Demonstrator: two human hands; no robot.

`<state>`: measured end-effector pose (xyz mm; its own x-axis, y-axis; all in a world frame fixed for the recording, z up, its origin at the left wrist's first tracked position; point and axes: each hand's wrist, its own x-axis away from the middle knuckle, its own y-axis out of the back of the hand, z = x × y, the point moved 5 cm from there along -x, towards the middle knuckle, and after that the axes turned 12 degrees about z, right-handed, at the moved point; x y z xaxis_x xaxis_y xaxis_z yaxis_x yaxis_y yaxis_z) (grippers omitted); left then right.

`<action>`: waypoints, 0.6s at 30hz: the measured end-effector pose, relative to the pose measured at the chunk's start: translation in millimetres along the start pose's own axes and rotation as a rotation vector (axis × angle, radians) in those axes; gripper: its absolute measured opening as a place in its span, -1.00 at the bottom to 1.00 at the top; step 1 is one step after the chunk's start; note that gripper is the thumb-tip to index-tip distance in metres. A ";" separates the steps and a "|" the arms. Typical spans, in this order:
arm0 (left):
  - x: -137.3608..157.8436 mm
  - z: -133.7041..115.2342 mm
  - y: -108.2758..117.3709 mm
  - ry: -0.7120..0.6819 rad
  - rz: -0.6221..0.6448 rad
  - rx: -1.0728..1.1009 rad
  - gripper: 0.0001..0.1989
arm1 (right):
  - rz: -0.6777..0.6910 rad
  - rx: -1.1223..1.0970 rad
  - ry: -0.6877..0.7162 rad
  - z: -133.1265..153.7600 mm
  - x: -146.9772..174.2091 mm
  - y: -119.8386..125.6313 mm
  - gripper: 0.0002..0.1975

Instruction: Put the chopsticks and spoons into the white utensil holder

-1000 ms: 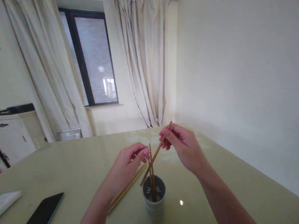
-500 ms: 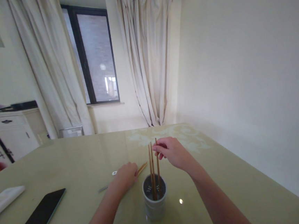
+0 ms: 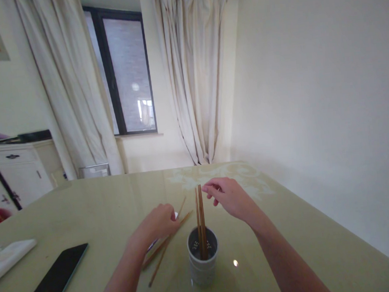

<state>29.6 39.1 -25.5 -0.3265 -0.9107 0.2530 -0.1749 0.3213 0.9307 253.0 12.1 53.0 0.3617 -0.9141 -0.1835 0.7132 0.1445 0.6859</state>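
Grey cylindrical cup (image 3: 202, 270): stands upright in the lower centre of the frame. Inside it, three slim brown wooden chopsticks (image 3: 201, 218), near vertical and grouped close together, upper ends well above the rim. Pale dots visible on the cup's dark interior.

Right hand (image 3: 228, 197): right of centre, fingertips just beside the chopsticks' upper ends; contact with the nearest one cannot be judged. Grip narrow, fingers loosely curled, nothing seen between thumb and index finger.

Left hand (image 3: 160, 219): left of centre, back of hand toward the camera, over loose brown wooden chopsticks (image 3: 159, 266) lying aslant left of the cup. These cross near the hand; exact count unclear. Fingertips hidden, so cannot tell whether the grip holds anything. A small white piece (image 3: 176, 215), partly covered, shows beside the fingers.

All rest on a glossy pale-green surface (image 3: 301, 245). Lower left: flat black rectangular slab (image 3: 53, 281), with a white oblong object (image 3: 15, 257) beyond it at the left edge.

Background: white wooden cabinet (image 3: 24, 172) at left, dark-framed window (image 3: 129, 74) upper left of centre, between cream fabric curtains (image 3: 63, 85).
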 end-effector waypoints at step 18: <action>45.3 -48.8 48.9 -0.428 -0.160 0.414 -0.66 | -0.247 -0.418 0.306 45.6 32.3 36.3 -0.73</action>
<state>51.6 1.0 44.3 -0.5951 -0.7986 -0.0894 -0.5704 0.3415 0.7470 263.2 -29.5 104.1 0.2667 -0.7975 -0.5411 0.9530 0.1345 0.2714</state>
